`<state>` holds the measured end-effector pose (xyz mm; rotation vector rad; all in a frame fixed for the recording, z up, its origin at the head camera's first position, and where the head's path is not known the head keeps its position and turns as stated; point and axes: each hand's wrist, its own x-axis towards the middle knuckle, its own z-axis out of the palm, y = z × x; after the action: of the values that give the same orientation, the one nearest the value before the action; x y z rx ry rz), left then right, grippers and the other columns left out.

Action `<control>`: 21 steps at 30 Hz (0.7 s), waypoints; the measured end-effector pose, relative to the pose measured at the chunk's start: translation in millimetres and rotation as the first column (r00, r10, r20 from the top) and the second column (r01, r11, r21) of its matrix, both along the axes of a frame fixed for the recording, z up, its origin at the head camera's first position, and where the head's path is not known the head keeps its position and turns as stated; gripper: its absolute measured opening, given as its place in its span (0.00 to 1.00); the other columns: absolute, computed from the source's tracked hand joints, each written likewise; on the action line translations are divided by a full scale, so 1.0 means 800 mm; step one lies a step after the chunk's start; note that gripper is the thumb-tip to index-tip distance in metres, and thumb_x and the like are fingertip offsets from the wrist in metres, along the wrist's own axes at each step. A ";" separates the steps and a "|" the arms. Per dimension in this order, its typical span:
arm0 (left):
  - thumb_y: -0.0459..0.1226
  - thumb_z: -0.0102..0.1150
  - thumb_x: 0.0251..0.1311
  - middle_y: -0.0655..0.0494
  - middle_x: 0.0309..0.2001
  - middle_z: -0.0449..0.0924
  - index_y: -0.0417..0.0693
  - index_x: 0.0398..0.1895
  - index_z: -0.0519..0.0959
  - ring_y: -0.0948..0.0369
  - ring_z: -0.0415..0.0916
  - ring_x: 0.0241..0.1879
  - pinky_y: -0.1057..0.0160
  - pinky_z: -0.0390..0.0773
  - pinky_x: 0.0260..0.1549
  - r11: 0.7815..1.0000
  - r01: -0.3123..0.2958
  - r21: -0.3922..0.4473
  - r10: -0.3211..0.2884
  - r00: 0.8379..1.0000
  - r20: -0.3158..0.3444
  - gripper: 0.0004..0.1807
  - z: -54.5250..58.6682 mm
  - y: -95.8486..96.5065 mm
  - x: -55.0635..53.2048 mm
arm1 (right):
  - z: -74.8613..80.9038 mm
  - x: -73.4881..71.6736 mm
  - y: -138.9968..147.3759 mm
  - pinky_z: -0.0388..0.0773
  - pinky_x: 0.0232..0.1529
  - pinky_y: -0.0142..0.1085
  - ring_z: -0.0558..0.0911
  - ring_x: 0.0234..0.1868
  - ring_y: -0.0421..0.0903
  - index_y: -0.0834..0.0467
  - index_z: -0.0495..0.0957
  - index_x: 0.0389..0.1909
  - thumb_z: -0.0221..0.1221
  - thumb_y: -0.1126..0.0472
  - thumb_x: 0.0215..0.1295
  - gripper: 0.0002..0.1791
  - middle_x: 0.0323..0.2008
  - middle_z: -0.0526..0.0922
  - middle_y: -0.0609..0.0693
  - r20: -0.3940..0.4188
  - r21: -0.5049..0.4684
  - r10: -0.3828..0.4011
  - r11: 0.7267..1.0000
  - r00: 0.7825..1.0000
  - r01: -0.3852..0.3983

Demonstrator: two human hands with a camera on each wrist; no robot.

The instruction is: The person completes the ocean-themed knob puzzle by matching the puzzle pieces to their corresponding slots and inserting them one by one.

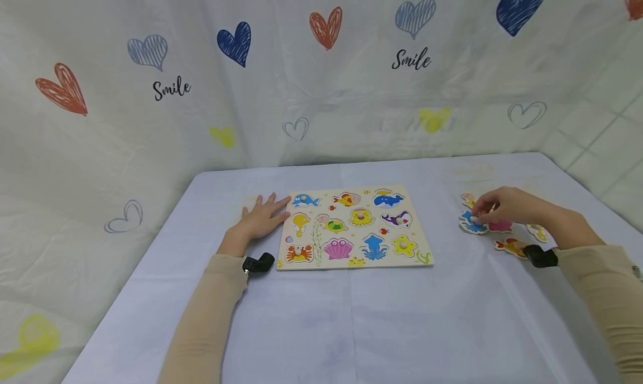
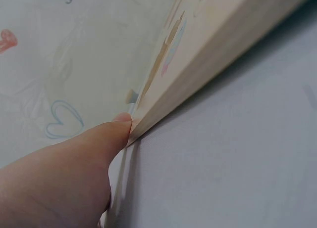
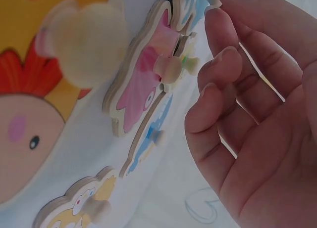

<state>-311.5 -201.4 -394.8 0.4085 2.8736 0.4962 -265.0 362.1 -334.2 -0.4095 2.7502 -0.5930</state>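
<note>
Pinched with the right hand [image 1: 512, 205] the pale, round knob [image 1: 474, 220] of a flat, blue-painted wooden sea-creature piece [image 1: 469, 228], well to the right of a cream, rectangular wooden puzzle board [image 1: 357, 240]. Rested the left hand [image 1: 258, 219] at the board's left edge, with fingers spread and thumb against the wood. Judged the blue piece light and stiff, probably hard to break, perhaps slippery across the painted face. Judged the knob the surest hold, better than the thin rim.
</note>
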 end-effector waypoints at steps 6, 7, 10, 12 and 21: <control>0.59 0.39 0.78 0.42 0.82 0.38 0.64 0.83 0.52 0.35 0.26 0.79 0.24 0.30 0.67 1.000 -0.002 -0.006 0.002 1.000 -0.006 0.35 0.000 0.000 0.000 | -0.005 -0.004 0.002 0.75 0.33 0.36 0.74 0.36 0.46 0.61 0.83 0.47 0.67 0.55 0.69 0.14 0.36 0.78 0.47 0.005 -0.001 -0.001 1.000 1.000 0.001; 0.59 0.39 0.78 0.42 0.82 0.38 0.64 0.83 0.52 0.35 0.26 0.79 0.24 0.30 0.67 1.000 -0.001 -0.006 0.001 1.000 -0.007 0.35 0.000 0.000 0.001 | -0.005 -0.004 0.002 0.75 0.33 0.37 0.74 0.37 0.47 0.62 0.83 0.47 0.67 0.55 0.69 0.14 0.36 0.78 0.47 0.004 0.000 0.001 1.000 1.000 -0.001; 0.60 0.39 0.78 0.42 0.82 0.38 0.64 0.83 0.52 0.35 0.26 0.79 0.23 0.30 0.67 1.000 -0.002 -0.006 0.001 1.000 -0.008 0.35 0.000 0.001 0.001 | -0.006 -0.004 0.002 0.75 0.33 0.37 0.74 0.37 0.47 0.62 0.84 0.46 0.67 0.56 0.69 0.14 0.36 0.78 0.48 0.004 0.004 -0.003 1.000 1.000 0.003; 0.60 0.39 0.78 0.42 0.82 0.38 0.64 0.83 0.52 0.35 0.27 0.79 0.23 0.30 0.66 1.000 0.000 -0.007 0.000 1.000 -0.010 0.35 0.000 0.001 0.001 | -0.006 -0.004 0.001 0.75 0.34 0.38 0.74 0.38 0.48 0.62 0.84 0.46 0.67 0.56 0.69 0.14 0.35 0.78 0.48 0.006 0.006 -0.006 1.000 1.000 0.006; 0.60 0.39 0.78 0.41 0.82 0.38 0.64 0.83 0.53 0.35 0.27 0.78 0.23 0.30 0.67 1.000 0.001 -0.003 -0.001 1.000 -0.010 0.35 0.000 0.001 -0.001 | -0.010 -0.006 0.002 0.77 0.37 0.41 0.75 0.38 0.49 0.63 0.85 0.44 0.67 0.56 0.68 0.13 0.36 0.80 0.48 -0.008 0.021 -0.005 1.000 1.000 0.006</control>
<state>-312.0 -200.6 -395.1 0.4126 2.8836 0.4905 -269.8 363.8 -342.1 -0.4002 2.7631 -0.5648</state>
